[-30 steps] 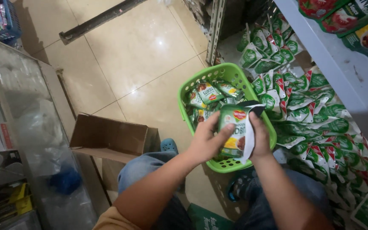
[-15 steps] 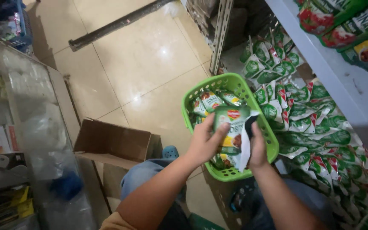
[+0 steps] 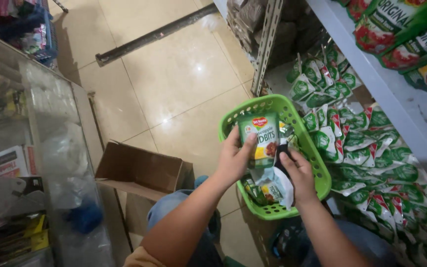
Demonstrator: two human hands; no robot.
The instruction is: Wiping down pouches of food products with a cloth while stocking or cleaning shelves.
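Hands over the green basket [image 3: 317, 163]: left hand [image 3: 234, 159] pinches a green pouch [image 3: 261, 139], right hand [image 3: 300, 170] clutches a cloth [image 3: 277, 184].

Dim warm light; glare spots on floor tiles [image 3: 193, 74] beyond left hand [image 3: 234, 160]; edges soft, slight motion blur.

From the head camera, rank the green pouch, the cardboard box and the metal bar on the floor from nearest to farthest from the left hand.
1. Green pouch: held by the left hand, over the green basket.
2. Cardboard box: on the floor, left of and below the hand.
3. Metal bar: on the tiles at the top of the view.
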